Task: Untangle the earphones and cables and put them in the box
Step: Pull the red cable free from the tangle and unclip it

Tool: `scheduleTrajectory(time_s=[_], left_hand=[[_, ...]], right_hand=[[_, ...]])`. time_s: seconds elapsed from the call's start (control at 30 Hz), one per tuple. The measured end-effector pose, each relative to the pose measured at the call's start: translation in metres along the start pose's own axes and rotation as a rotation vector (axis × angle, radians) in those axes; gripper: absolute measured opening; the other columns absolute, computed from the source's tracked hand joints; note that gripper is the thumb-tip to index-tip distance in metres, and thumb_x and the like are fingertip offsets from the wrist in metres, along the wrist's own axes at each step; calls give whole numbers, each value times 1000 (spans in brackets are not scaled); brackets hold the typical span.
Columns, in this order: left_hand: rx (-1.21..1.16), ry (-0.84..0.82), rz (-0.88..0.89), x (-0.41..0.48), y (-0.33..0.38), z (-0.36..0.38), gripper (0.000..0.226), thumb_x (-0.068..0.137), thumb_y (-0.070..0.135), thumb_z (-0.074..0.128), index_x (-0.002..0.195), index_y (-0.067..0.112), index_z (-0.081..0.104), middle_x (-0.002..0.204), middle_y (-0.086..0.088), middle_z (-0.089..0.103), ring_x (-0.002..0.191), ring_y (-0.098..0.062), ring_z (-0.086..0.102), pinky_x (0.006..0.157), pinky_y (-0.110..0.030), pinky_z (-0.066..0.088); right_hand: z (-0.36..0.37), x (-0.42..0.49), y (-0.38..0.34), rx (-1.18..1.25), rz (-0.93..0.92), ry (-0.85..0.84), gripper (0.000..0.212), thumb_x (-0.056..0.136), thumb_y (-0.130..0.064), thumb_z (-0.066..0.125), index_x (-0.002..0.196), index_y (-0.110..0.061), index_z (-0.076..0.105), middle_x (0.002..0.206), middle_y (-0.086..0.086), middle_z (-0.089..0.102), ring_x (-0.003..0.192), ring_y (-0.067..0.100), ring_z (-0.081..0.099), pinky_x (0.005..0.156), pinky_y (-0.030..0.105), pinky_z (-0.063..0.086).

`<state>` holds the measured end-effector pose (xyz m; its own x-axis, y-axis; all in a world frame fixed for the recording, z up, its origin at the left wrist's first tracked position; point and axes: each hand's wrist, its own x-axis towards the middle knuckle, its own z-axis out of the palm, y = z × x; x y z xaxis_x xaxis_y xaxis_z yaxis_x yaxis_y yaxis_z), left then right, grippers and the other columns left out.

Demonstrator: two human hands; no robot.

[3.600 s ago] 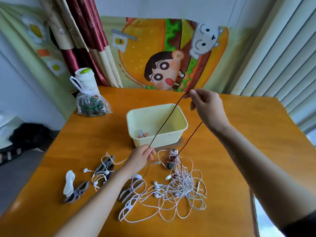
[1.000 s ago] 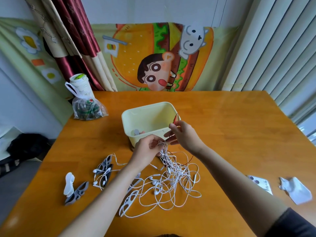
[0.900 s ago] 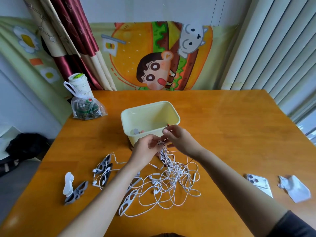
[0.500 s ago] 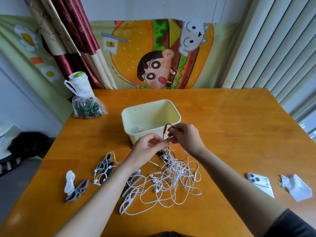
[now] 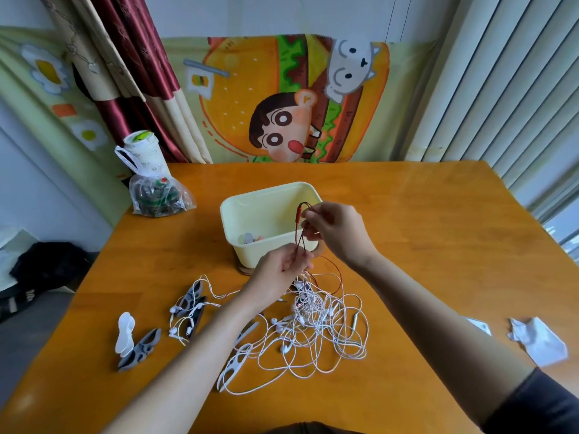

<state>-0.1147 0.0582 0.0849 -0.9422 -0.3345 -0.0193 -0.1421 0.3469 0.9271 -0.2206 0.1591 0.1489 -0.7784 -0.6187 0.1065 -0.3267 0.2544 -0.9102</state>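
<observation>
Earphones: the white tangle [image 5: 316, 321] lies in loose loops on the desk [image 5: 438, 245], at 6 o'clock from the box [image 5: 247, 255], near it but apart. The box is pale yellow, open-topped, mid-desk. There are a few small items on its floor, too small to identify.

Raised over the box's front-right corner: the red cable [image 5: 298, 222], folded into a narrow loop. At the loop's top the right hand [image 5: 336, 233] pinches it between thumb and fingertips. Lower down, in front of the box's near wall, the left hand [image 5: 282, 270] pinches the same two strands. Below that, the red cable drops into the white tangle and arcs out at its 1 o'clock edge. How far it is knotted in, cannot tell.

At 8 o'clock from the box: a smaller earphone bundle [image 5: 188, 311], white, draped over dark grey clips. Farther out on the same bearing: a white clip [image 5: 124, 332] touching a grey clip [image 5: 139, 349].

At 10 o'clock, by the desk corner: a clear plastic bag [image 5: 156, 198], with a paper cup [image 5: 142, 151] just behind it. At 4 o'clock, near the desk edge: crumpled white paper [image 5: 535, 339].
</observation>
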Motion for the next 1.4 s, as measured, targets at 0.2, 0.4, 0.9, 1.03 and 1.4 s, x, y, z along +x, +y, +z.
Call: scheduleTrajectory(time_s=[0.2, 0.4, 0.9, 1.03, 1.4], left_hand=[[105, -65, -151, -5, -17, 0, 25, 99, 15, 45, 81, 21, 60, 78, 5, 64, 77, -3, 60, 73, -14, 48], [55, 8, -214, -7, -28, -12, 27, 99, 12, 47, 82, 9, 68, 84, -3, 71, 85, -21, 65, 81, -27, 52], [-7, 335, -53, 10, 24, -15, 27, 97, 11, 50, 79, 21, 68, 82, 1, 73, 62, -13, 70, 62, -23, 56], [-43, 353, -66, 8, 28, -13, 27, 98, 11, 49, 81, 13, 69, 80, -2, 72, 62, -17, 69, 58, -22, 56], [-383, 441, -215, 0, 22, -19, 27, 100, 8, 44, 80, 7, 63, 69, -8, 63, 59, -13, 62, 57, -24, 56]], right_hand=[[-22, 23, -18, 50, -45, 88, 17, 94, -10, 54, 83, -3, 66, 67, 0, 64, 60, 12, 64, 67, 28, 59], [-30, 28, -7, 184, 57, 143, 18, 96, -11, 50, 89, -3, 64, 81, 11, 67, 68, 12, 66, 68, 26, 58], [29, -38, 36, -201, 43, -147, 21, 89, -7, 58, 109, -4, 60, 104, 7, 65, 93, 17, 60, 83, 22, 48], [32, -38, 38, -214, 30, -202, 18, 88, -8, 61, 105, -4, 63, 101, 6, 67, 81, 11, 56, 67, 5, 41], [26, -35, 46, -247, 19, -241, 4, 90, -11, 58, 90, -13, 61, 82, -5, 61, 76, 10, 58, 64, 7, 43]])
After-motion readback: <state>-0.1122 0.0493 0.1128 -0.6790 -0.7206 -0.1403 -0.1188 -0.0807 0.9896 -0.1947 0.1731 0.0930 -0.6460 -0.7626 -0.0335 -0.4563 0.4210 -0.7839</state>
